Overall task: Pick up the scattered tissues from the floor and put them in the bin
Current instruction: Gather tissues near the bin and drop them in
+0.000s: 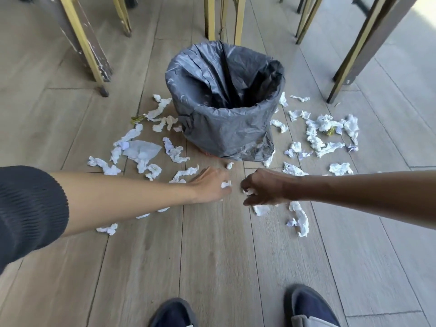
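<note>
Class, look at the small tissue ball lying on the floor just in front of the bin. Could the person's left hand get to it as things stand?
Probably yes. The small tissue ball lies on open floor just beyond the left hand, nothing between them. But that hand already grips a tissue wad, so it may need to bin that in the bin first.

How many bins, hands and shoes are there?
Bin: 1
Hands: 2, the left hand and the right hand, each holding a white tissue
Shoes: 2, left shoe and right shoe
Total: 5
</note>
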